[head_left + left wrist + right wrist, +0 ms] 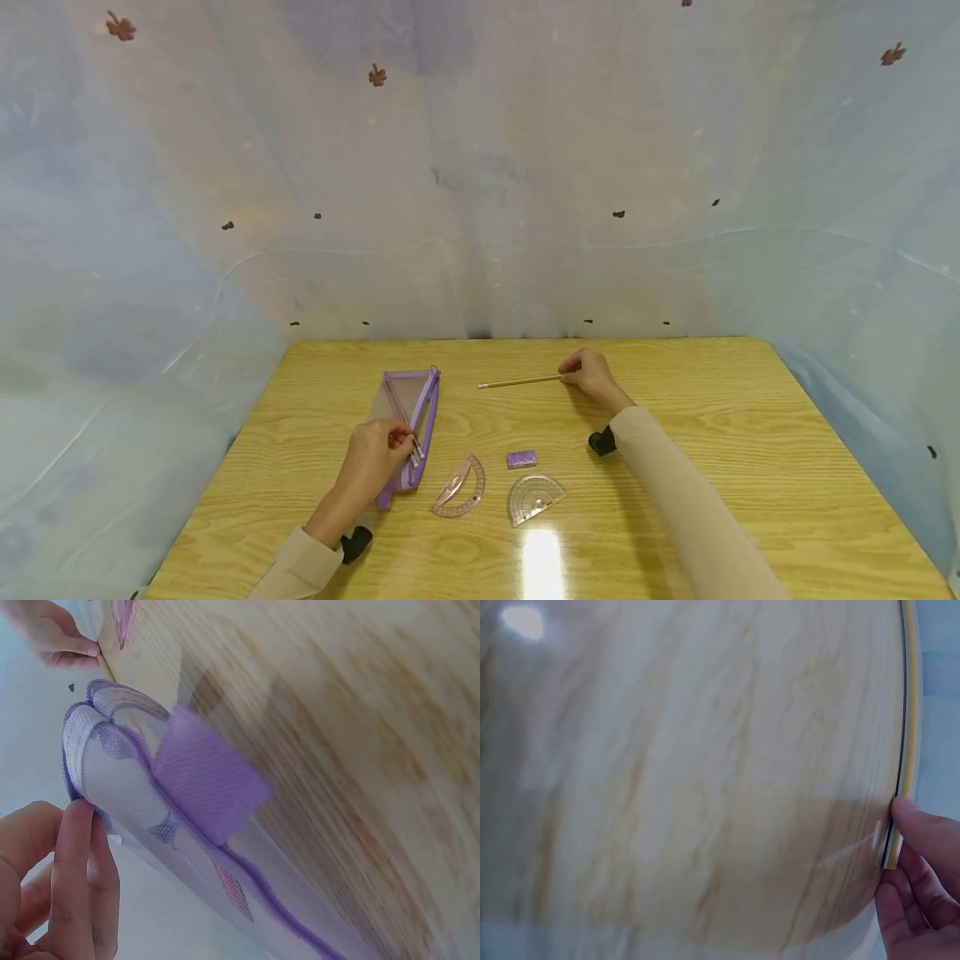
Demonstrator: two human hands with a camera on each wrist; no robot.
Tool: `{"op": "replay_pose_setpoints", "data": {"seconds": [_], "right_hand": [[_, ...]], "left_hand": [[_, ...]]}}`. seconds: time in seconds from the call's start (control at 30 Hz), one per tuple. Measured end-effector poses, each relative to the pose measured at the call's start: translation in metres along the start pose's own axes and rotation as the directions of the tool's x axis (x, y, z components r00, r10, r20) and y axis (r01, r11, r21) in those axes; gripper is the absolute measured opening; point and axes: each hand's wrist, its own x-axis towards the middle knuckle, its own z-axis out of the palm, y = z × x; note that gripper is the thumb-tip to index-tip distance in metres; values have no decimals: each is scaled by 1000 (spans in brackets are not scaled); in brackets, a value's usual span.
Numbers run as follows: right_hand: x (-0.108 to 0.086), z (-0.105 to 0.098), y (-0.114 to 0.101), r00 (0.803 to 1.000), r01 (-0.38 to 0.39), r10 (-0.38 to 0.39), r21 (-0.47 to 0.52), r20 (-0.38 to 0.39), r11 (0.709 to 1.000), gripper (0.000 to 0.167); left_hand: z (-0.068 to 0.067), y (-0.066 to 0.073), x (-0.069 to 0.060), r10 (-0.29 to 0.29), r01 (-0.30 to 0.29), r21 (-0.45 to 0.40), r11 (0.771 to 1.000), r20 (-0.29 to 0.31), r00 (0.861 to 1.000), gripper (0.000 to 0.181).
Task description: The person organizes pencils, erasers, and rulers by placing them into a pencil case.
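In the head view, with clock directions taken from the purple rectangular eraser (521, 459) on the pale wood-grain surface (750, 467), the long yellow wooden pencil with a pinkish-white end (517, 382) lies toward 12 o'clock, pinched near its other end by the fingers of the right hand (592, 377), so that it points to the hand's 9 o'clock. Around 9 o'clock from the eraser is the see-through mesh pouch with purple trim (382, 400); slim reddish pencils (396, 402) show in it, their pale ends near its zipped side. The left hand (378, 454) covers part of the pouch, its fingers bent together at the edge. The curved pink plastic protractor (448, 490) is at 8 o'clock, close to the pouch, and the clear plastic half-round protractor (532, 497) sits just beside the eraser at 6 o'clock. A hanging pale patterned cloth (480, 167) rises beyond the surface's 12 o'clock edge. In the left wrist view, the left fingers, at 8 o'clock, pinch the pouch's rim; its purple fabric tab (214, 776) fills the middle, and the pouch hides much of the pencil running from the right hand at 10 o'clock. In the right wrist view, the right fingers, at 4 o'clock, grip the dark-striped pencil close to its flat end, which juts between them.
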Motion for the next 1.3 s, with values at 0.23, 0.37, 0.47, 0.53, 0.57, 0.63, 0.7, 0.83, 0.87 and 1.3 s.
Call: {"op": "replay_pose_setpoints", "data": {"seconds": [0.23,0.37,0.47,0.53,0.57,0.63,0.7,0.83,0.87,1.3], "right_hand": [[0,-3,2,999,38,-38,-27,8,999,9],[-1,-4,5,998,66,-66,-41,16,997,7],[-2,-4,6,996,82,-82,-46,21,996,6],[-2,-5,7,996,89,-88,-49,23,995,6],[-2,-5,7,996,92,-91,-48,22,995,6],[-2,-5,8,995,99,-98,-48,19,994,6],[-2,-6,9,994,110,-109,-46,16,993,6],[-3,-8,10,990,143,-142,-41,22,989,5],[-3,-8,11,989,148,-147,-38,25,988,5],[-4,-9,17,977,213,-212,-62,23,975,6]], "left_hand": [[0,1,0,-15,15,-1,1000,7,1000,9],[0,1,1,-17,17,7,1000,16,1000,7],[0,1,1,-21,21,10,1000,24,1000,7],[0,1,1,-25,25,9,1000,26,999,7],[0,1,1,-26,26,7,1000,26,999,7],[0,1,2,-30,29,3,1000,27,999,7],[0,1,2,-33,33,0,999,27,999,7],[0,1,3,-32,33,-7,999,26,999,9],[0,2,3,-31,31,-8,999,26,999,9],[1,2,5,-27,28,-8,1000,31,999,8]]}}
